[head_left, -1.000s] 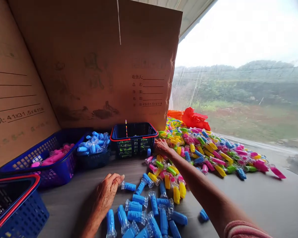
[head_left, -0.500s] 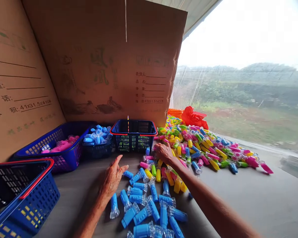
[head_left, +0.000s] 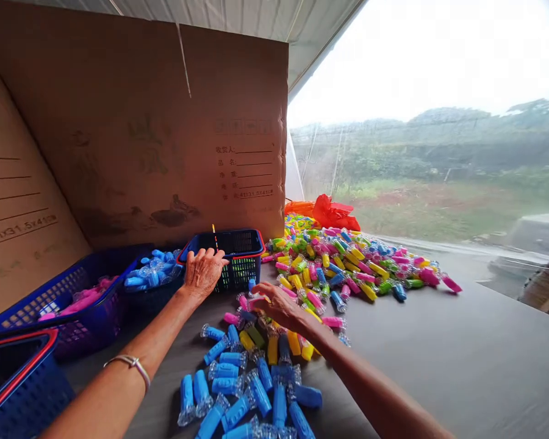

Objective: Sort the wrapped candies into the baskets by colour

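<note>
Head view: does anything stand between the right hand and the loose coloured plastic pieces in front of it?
Nothing visible does. The right hand is right at the loose pink and yellow plastic pieces on the grey table top, with no object between them.

Blown-out white sky (head_left: 416,55) gives soft daylight; wide-angle edges bow.

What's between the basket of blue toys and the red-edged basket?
In the head view, the person's left hand is there.
</note>
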Motion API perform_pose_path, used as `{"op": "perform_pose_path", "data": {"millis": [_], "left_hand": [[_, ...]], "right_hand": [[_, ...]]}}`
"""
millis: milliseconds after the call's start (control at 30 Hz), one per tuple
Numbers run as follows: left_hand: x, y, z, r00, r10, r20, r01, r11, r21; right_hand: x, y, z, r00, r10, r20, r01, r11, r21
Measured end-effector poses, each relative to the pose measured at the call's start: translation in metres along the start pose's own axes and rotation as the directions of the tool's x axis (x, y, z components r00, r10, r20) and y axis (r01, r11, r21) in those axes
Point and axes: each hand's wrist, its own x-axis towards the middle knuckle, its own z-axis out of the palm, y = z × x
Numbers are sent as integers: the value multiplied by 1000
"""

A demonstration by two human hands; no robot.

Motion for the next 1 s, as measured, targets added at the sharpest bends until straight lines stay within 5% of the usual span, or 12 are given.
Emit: {"op": "perform_pose_path", "data": {"millis": [133,267,400,500,567,633,700,867,1000], "left_hand": [[3,5,2,999,-46,-4,46,999,-2],[8,6,-1,995,-84,46,85,996,-22],[15,8,-2,990,-100,100,106,993,-52],[21,13,-3,983,-129,129,140,987,-80],[25,17,-2,980,-150,134,163,983,-87],[27,21,-2,976,-164,140,177,980,-86],[24,26,-5,979,-163,122,173,982,-78],[-23,40,-21,982,-158,-102,146,982,-117],[-95,46,-22,988,-138,72,154,925,-346]], "right_hand": [[6,-11,-2,999,33,3,-33,998,44],[8,-34,-6,990,-96,99,89,994,71],[-12,-35,-30,982,-185,-31,187,967,171],[-50,-4,-58,978,8,-208,46,966,254],[-86,24,-70,927,219,-306,-121,943,309],[-123,46,-71,873,365,-323,-259,909,326],[-153,57,-62,890,379,-254,-311,911,272],[-174,45,-34,960,273,-55,-267,959,97],[-166,28,-28,973,230,12,-228,971,-72]]}}
